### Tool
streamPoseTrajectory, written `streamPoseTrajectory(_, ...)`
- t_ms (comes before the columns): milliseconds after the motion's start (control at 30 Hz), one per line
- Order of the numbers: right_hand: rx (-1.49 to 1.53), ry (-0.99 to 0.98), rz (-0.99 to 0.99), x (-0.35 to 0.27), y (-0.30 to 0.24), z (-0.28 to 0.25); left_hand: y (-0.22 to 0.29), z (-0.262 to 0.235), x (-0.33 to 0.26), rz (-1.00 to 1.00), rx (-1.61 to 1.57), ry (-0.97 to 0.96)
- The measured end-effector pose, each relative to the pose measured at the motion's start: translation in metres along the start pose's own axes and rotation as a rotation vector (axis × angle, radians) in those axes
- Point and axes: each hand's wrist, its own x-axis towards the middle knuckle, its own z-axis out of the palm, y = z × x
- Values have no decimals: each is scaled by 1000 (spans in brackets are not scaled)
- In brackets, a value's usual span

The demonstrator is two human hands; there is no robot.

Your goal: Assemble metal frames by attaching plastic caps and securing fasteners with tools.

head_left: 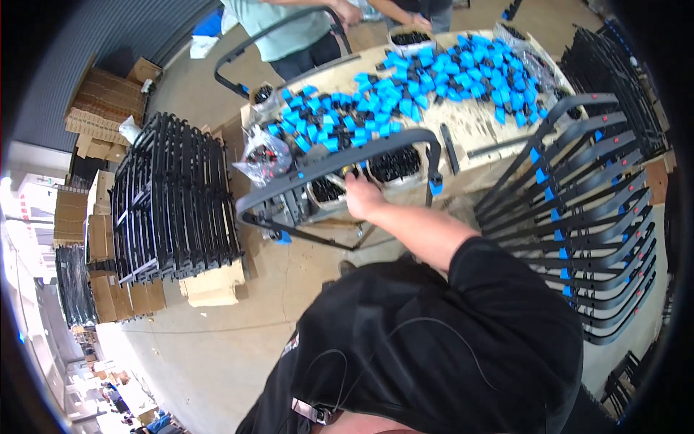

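Dark curved frame (pixel 318 171) rests across the near edge of the table, directly in front of the person's black shirt (pixel 434 340), its thick rounded bar slanting up from left to right and a blue cap (pixel 435 188) at its right end. The bare right forearm (pixel 426 226) reaches up to it from the black sleeve, and the right hand (pixel 361 195) is at the bar's lower edge with fingers bent; whether they grip something small cannot be told, as the fingertips are partly hidden. Small black parts (pixel 394 166) are gathered on both sides of this hand. To the right, a row of similar curved frames (pixel 571 217) stands fanned out; to the left, black metal frames (pixel 173 202) are stacked upright. Left of the bar, a clear plastic bag (pixel 264 155) sits on the table (pixel 473 126), and beyond spreads a broad heap of blue and black pieces (pixel 405 90). On the far side, a co-worker in a pale green shirt (pixel 289 32) stands near another curved frame, and a second co-worker's hand (pixel 421 23) is beside a container of black parts.
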Motion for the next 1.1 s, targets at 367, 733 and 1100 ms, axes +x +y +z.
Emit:
streamPoseTrajectory(367,349,-50,-100,-66,-30,-24,-37,-34,27,157,-136,-63)
streamPoseTrajectory(733,83,-76,-409,-153,-152,-6,150,-150,9,631,-866,-412)
streamPoseTrajectory(1100,170,98,-289,-183,-157,49,135,-155,1,1207,-795,-227)
